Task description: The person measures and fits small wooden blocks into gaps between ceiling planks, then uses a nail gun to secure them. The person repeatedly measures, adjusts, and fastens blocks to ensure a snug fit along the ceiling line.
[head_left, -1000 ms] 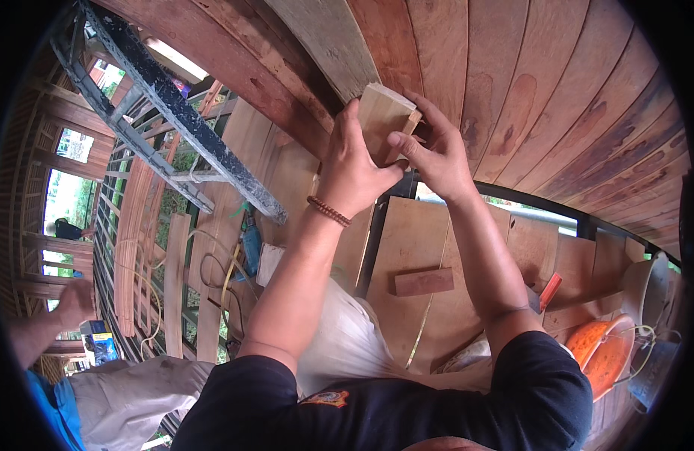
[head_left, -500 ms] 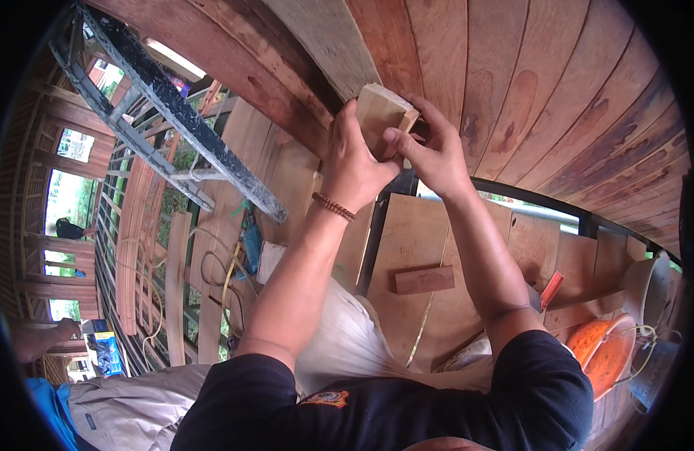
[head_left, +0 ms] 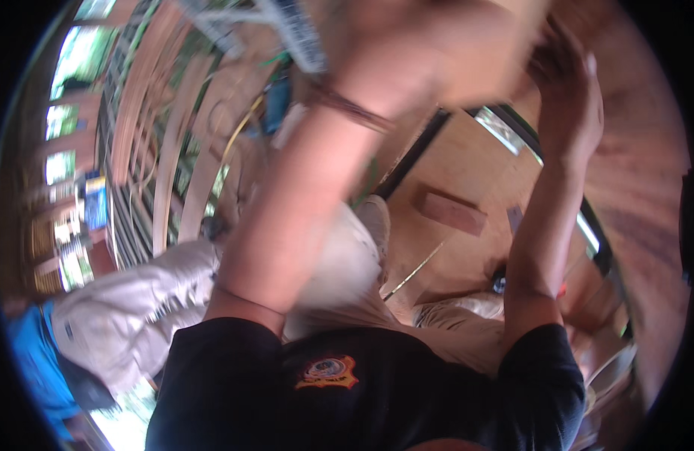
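Observation:
At the top of the head view, my left hand (head_left: 430, 49) is blurred against a pale wooden block (head_left: 497, 56) and appears to grip it. My right hand (head_left: 565, 90) is just right of the block, its fingers raised, shadowed and smeared by motion; whether it touches the wood is unclear. A reddish wooden offcut (head_left: 454, 213) lies on the boards below, between my forearms.
A metal ladder (head_left: 298, 34) is at upper left, a blue power tool (head_left: 278, 105) with cables below it. Long planks (head_left: 170, 150) lie over open framing. A co-worker in grey trousers (head_left: 121, 319) is at lower left. The wooden wall (head_left: 640, 188) curves along the right.
The view has swung sharply and blurred, shifting the ladder and planks upward. My hands and the block have moved up in the picture, and my right hand has moved rightward.

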A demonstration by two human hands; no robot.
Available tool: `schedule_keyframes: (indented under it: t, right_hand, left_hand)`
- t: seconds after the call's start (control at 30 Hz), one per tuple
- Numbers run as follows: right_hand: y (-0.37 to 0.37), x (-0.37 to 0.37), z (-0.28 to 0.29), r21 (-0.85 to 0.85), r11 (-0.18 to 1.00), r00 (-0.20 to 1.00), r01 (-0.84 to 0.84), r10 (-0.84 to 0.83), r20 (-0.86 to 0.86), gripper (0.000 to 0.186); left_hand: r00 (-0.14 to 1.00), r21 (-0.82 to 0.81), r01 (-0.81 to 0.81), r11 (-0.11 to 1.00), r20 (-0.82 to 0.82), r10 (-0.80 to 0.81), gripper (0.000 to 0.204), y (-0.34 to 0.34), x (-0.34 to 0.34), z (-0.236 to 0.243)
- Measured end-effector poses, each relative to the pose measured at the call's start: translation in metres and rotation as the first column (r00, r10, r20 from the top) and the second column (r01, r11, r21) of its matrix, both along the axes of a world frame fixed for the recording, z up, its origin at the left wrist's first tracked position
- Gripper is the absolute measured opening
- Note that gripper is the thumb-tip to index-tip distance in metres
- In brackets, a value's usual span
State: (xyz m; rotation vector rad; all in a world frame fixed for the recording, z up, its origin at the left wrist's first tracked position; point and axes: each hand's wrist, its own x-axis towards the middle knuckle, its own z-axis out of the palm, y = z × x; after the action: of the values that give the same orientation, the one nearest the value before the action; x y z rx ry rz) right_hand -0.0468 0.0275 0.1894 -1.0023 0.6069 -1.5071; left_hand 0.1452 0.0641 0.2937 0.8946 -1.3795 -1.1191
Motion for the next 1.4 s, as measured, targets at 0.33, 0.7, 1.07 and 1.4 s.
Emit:
schedule_keyframes:
  t: [0.33, 0.7, 1.07, 1.4]
  right_hand:
    - [0.064, 0.093, -0.234, 0.665, 0.588, 0.346, -0.461, 0.809, -0.475, 0.018]
    - [0.247, 0.218, -0.181, 0.058, 0.345, 0.049, -0.937, 0.295, -0.954, 0.049]
    - [0.286, 0.313, -0.195, 0.055, 0.051, -0.056, -0.997, -0.022, -0.998, 0.066]
    - [0.172, 0.204, -0.171, 0.047, 0.631, 0.404, -0.774, 0.55, -0.731, 0.022]
  left_hand:
    - [0.935, -0.276, -0.151, 0.949, 0.273, 0.228, 0.078, 0.123, -0.117, 0.041]
    - [0.682, -0.276, -0.656, 0.702, 0.183, 0.709, 0.094, 0.159, -0.003, 0.092]
    - [0.631, -0.221, -0.719, 0.659, 0.189, 0.752, 0.107, 0.196, 0.036, 0.088]
    - [0.665, 0.206, -0.468, 0.859, -0.559, 0.496, 0.065, 0.146, 0.094, 0.077]
